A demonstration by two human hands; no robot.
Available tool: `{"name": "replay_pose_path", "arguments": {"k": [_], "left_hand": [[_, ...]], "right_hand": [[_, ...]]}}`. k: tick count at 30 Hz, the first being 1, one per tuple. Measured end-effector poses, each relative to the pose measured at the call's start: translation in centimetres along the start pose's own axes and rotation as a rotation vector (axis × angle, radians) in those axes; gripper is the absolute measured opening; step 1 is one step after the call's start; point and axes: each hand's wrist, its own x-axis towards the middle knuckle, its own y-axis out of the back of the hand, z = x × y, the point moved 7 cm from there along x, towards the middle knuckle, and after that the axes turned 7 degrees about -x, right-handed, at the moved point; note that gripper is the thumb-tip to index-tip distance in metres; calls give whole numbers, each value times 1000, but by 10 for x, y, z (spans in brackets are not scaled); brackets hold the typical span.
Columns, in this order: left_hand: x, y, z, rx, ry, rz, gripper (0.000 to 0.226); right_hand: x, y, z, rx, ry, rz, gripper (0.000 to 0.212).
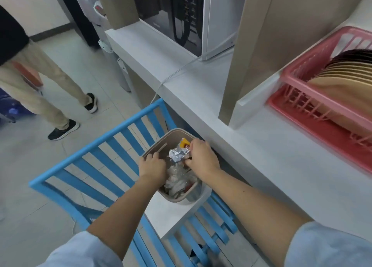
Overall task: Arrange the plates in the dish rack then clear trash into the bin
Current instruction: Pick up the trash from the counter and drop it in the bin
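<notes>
A small beige bin (pixel 174 133) stands on a blue slatted chair (pixel 96 162) below the counter edge. Crumpled clear plastic and wrappers (pixel 179 179) fill it. My right hand (pixel 202 156) is over the bin's right side and grips a crumpled silver foil wrapper with a yellow end (pixel 178 152). My left hand (pixel 152 166) rests on the bin's left rim with fingers curled over it. A pink dish rack (pixel 302 79) at the right on the counter holds several tan plates (pixel 346 73) standing on edge.
A grey counter (pixel 271 146) runs diagonally on the right, with a microwave (pixel 193 15) at the back and a beige upright panel (pixel 251 45). Another person's legs (pixel 40 97) stand on the tiled floor at left. A white cable (pixel 175 71) hangs off the counter.
</notes>
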Motion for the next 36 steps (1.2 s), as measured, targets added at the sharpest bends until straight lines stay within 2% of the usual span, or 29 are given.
{"name": "replay_pose_path", "arguments": {"k": [4, 7, 9, 12, 14, 18, 24, 28, 36], "left_hand": [[1, 7, -12, -67, 46, 40, 35], [0, 11, -18, -192, 72, 37, 43], [0, 14, -18, -285, 86, 35, 44], [-4, 22, -13, -394, 90, 27, 43], [-8, 28, -5, -414, 67, 27, 42], [-19, 55, 23, -533, -60, 116, 34], [-53, 121, 72, -694, -263, 287, 27], [-87, 147, 118, -765, -305, 313, 28], [-155, 180, 263, -783, -549, 247, 29]], "right_hand": [[3, -19, -2, -229, 59, -84, 59], [-1, -28, -3, -257, 107, -220, 71], [-3, -26, -3, -242, 131, -249, 63], [-12, -20, -5, -219, 210, -319, 34], [-18, -15, -2, -161, 205, -345, 27], [-29, 18, 7, 55, 198, -272, 30], [-64, 106, 54, 465, 60, 46, 24], [-105, 152, 98, 476, 4, 140, 23], [-192, 199, 208, 489, -147, 154, 25]]}}
